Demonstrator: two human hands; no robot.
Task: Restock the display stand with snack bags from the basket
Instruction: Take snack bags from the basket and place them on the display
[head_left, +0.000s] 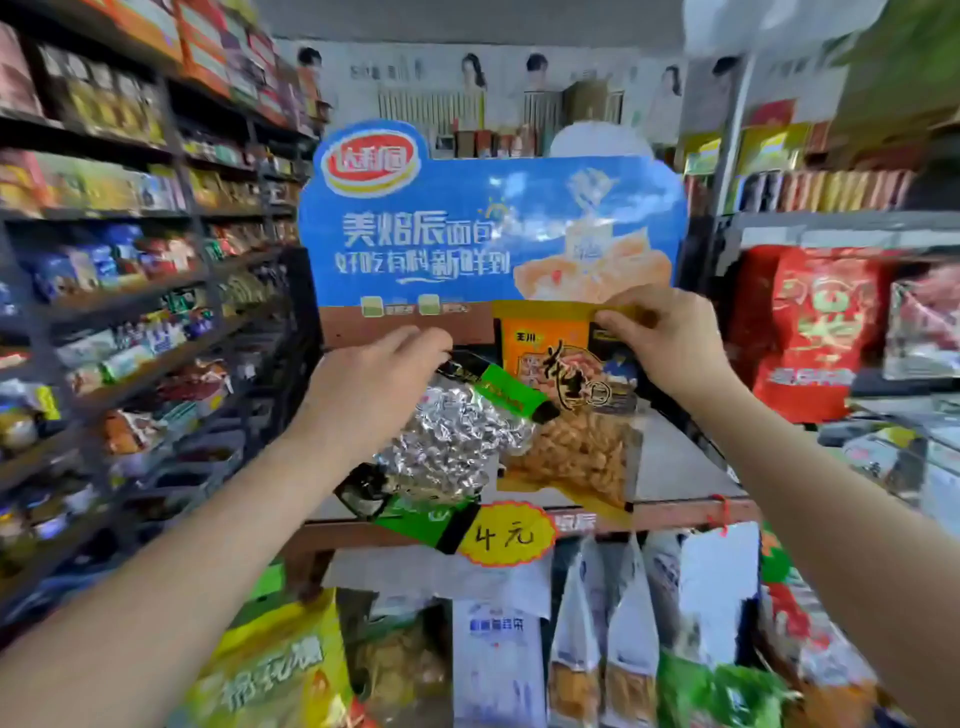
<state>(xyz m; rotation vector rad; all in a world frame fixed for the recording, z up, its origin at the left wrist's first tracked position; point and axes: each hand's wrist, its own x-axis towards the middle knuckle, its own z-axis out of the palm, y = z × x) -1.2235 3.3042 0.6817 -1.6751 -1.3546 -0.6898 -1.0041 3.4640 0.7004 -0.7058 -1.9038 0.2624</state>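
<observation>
2 hands, 2 snack bags, both at the top shelf of the display stand.

Right hand (670, 338) pinches the top edge of an orange peanut bag (566, 405), fingers curled over the header, bag hanging upright in front of the blue header board (488, 228) and over the top shelf (675, 462). Left hand (374, 384) has fingers bent onto the top end of a silver-and-green bag (457, 447); that bag is tilted, lower end over the shelf's front lip, upper end overlapping the orange bag's left side. Yellow price tag (506, 535) reading 4 sits on the shelf front, just under both bags. White bags (602, 618) hang on the tier below. Stocked store shelves (130, 291) at left, red bags (815, 332) at right. Basket not visible.
</observation>
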